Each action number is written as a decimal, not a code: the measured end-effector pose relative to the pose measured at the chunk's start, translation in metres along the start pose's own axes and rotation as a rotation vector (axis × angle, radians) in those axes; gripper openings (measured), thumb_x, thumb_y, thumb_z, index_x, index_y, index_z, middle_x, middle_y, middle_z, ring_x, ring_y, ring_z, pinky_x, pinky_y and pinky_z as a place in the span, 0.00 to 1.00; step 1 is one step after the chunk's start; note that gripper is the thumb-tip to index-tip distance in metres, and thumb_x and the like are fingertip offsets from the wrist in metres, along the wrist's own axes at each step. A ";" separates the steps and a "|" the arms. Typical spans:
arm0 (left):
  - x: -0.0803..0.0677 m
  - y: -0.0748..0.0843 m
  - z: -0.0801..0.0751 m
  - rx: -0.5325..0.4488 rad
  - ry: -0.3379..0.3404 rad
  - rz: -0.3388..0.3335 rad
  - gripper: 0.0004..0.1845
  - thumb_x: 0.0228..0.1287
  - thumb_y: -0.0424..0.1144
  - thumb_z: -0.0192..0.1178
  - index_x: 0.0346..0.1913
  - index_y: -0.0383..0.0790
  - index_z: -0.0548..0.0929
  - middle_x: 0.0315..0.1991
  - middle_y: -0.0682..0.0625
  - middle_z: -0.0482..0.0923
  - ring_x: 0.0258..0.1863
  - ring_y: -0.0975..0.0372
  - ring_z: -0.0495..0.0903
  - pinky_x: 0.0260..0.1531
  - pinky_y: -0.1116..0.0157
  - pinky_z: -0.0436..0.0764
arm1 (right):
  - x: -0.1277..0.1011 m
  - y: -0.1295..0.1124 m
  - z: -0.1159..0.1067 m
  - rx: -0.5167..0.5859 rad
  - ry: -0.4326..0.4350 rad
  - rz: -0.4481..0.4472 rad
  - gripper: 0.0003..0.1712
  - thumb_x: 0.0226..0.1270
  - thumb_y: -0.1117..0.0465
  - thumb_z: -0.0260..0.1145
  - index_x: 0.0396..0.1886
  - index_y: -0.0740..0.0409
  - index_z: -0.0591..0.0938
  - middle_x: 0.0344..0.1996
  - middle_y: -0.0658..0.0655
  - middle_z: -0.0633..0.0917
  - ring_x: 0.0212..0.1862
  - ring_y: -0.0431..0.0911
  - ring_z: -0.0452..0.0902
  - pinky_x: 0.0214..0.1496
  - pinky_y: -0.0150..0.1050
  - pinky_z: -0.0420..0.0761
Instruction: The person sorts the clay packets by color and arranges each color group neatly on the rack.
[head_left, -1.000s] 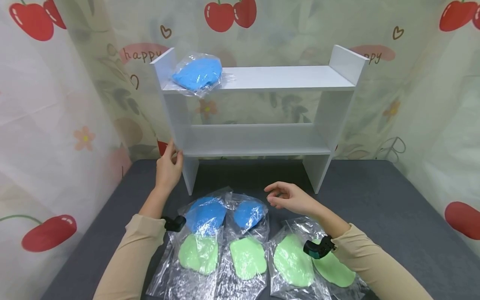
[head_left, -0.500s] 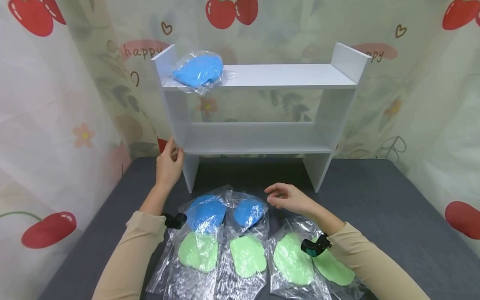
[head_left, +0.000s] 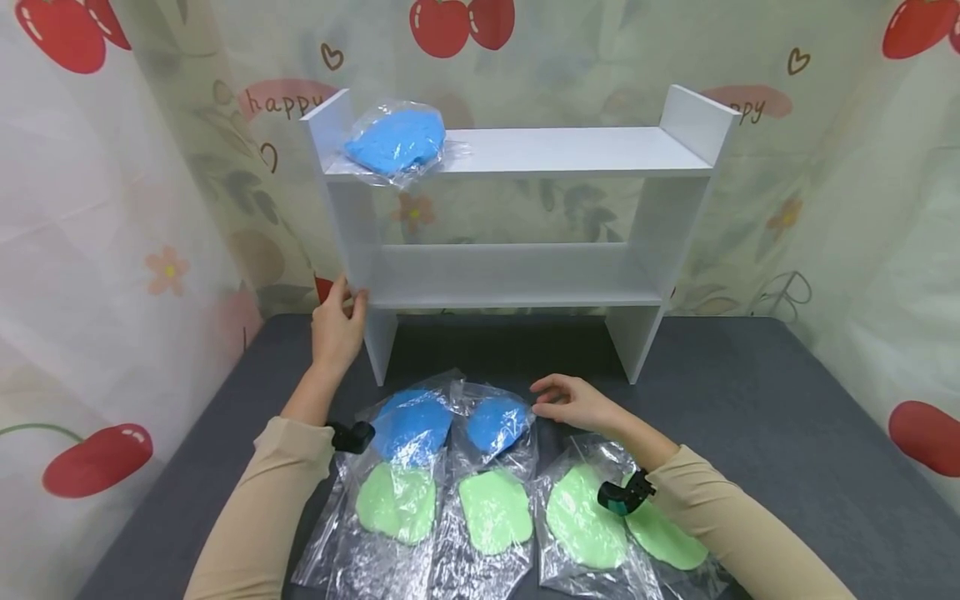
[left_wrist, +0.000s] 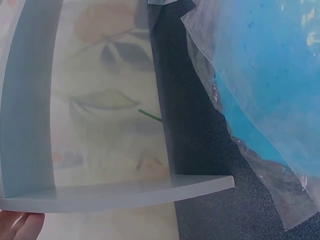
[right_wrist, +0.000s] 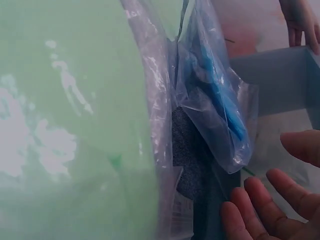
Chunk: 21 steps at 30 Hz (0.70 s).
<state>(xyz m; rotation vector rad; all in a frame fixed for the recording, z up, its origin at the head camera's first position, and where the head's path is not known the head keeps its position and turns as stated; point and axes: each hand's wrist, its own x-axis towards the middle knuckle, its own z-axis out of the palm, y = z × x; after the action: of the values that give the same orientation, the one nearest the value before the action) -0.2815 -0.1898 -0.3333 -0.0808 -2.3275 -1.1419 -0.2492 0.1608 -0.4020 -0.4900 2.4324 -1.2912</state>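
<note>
Fingers of the left hand (head_left: 337, 327) grip the smooth white shelf (head_left: 517, 158); right hand (head_left: 577, 402) hangs loosely curled, seemingly just off a crinkly blue bag (head_left: 497, 423).

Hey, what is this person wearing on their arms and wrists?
Both arms have long beige sleeves reaching to the wrists. The left wrist carries a small black device; the right wrist carries a black and teal device. The left hand and right hand are bare.

Crinkly glossy plastic bags (head_left: 491, 433), smooth matt white shelf (head_left: 525, 158), dark rough table cloth (head_left: 750, 417)
</note>
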 end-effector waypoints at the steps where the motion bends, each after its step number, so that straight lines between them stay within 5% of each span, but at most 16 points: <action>1: 0.000 0.000 0.000 0.007 0.003 0.003 0.26 0.71 0.41 0.49 0.70 0.47 0.63 0.55 0.36 0.77 0.45 0.45 0.83 0.39 0.48 0.81 | 0.001 0.000 0.001 0.002 0.003 0.004 0.27 0.65 0.56 0.63 0.60 0.65 0.71 0.47 0.63 0.78 0.44 0.48 0.79 0.46 0.44 0.80; 9: -0.001 -0.002 0.001 0.006 0.023 0.019 0.22 0.70 0.39 0.49 0.66 0.45 0.68 0.53 0.36 0.78 0.44 0.45 0.83 0.39 0.49 0.81 | 0.006 0.005 0.007 0.057 -0.031 0.058 0.33 0.62 0.55 0.65 0.64 0.62 0.66 0.54 0.67 0.75 0.46 0.49 0.80 0.48 0.44 0.81; 21: 0.000 -0.001 0.001 -0.007 0.032 0.010 0.22 0.70 0.38 0.50 0.65 0.44 0.69 0.54 0.35 0.78 0.46 0.45 0.83 0.41 0.49 0.81 | 0.012 0.005 0.021 0.141 -0.109 0.084 0.37 0.61 0.57 0.66 0.68 0.56 0.62 0.44 0.64 0.77 0.35 0.44 0.81 0.41 0.42 0.84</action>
<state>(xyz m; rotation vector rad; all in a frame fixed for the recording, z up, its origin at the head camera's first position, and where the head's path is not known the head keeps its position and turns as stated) -0.2821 -0.1894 -0.3349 -0.0761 -2.2922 -1.1389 -0.2514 0.1430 -0.4193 -0.4046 2.2303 -1.3518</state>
